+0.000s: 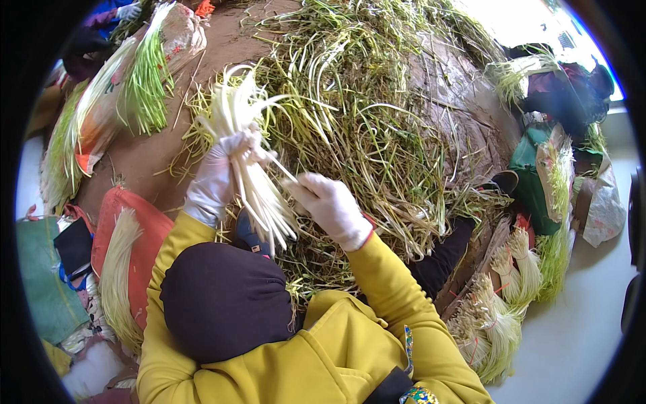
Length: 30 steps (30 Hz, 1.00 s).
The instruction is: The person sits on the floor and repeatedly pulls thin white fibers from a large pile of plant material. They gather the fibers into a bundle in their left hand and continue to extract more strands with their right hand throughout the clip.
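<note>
My left hand, in a thin pale glove, is closed around a bunch of pale chive stalks. Their white ends point down towards me, and the curled paler tops spread out above my fist. My right hand wears a white knit glove with a red cuff. Its fingers pinch a single thin stalk that slants up to the bunch. Beneath both hands spreads a thick heap of loose green and yellow leaves. The fingertips of my left hand are partly hidden by the stalks.
My dark-clad bent knee rises close below the bunch. Tied chive bundles lie at the right. At the left, loose chives rest on a red sack. Co-workers sit at upper left and upper right, one with a gloved hand.
</note>
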### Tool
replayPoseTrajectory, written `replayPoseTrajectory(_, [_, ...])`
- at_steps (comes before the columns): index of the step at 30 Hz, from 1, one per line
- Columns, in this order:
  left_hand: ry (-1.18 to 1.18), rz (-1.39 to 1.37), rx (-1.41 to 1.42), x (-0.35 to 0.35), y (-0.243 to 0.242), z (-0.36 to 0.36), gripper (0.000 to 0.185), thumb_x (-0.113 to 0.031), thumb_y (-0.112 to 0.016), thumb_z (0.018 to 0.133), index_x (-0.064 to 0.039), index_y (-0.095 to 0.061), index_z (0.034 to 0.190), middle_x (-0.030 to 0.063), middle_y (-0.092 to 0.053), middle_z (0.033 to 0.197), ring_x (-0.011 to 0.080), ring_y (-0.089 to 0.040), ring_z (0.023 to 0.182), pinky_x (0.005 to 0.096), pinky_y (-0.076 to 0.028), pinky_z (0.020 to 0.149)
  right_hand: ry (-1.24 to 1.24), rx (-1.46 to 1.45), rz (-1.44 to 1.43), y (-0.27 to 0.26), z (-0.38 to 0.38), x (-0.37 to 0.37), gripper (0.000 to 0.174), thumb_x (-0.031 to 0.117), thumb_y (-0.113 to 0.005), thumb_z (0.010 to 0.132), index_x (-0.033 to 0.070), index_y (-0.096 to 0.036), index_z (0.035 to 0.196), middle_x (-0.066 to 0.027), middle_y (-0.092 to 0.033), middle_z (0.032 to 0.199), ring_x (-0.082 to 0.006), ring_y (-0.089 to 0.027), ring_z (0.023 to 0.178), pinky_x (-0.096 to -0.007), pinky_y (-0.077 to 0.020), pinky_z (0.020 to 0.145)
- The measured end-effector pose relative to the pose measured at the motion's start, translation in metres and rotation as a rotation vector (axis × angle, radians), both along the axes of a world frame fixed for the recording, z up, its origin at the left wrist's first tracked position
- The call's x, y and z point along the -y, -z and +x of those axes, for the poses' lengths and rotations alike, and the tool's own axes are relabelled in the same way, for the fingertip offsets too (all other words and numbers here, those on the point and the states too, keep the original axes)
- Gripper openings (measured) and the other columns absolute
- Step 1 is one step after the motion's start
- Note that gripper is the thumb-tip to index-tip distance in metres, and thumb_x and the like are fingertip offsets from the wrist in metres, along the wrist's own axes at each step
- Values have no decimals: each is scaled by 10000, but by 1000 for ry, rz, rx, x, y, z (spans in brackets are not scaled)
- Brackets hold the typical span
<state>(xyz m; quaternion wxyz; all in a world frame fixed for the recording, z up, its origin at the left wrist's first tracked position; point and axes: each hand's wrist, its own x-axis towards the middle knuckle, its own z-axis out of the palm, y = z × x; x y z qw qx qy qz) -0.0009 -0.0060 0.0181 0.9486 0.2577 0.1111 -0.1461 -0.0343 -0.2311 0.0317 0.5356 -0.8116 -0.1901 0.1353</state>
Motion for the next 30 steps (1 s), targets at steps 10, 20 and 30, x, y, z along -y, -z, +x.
replayPoseTrajectory(10, [119, 86, 75, 26, 18, -14, 588, -177, -677, 838, -100, -407, 1355, 50, -531, 1237, 208, -533, 1108, 411, -447, 971, 131, 96, -188, -11, -2, -6, 192, 254, -579, 866, 78, -655, 858, -146, -632, 654, -295, -623, 576, -359, -492, 533])
replayPoseTrajectory(20, [-27, -56, 91, 9, -6, -15, 428, -161, -694, 810, -138, -504, 1193, -40, -560, 770, 144, -580, 843, 471, -323, 1077, 373, -44, -556, 62, 29, 93, 265, 332, -662, 822, 93, -691, 932, -128, -678, 882, -273, -643, 758, -335, -512, 713])
replayPoseTrajectory(30, [168, -184, 76, 21, 16, -18, 343, -128, -678, 788, -111, -507, 1085, -4, -579, 798, 199, -580, 834, 478, -367, 1017, 459, -441, 205, 46, 24, 169, 156, 114, -680, 836, 8, -692, 949, -60, -678, 781, -74, -533, 571, -199, -462, 547])
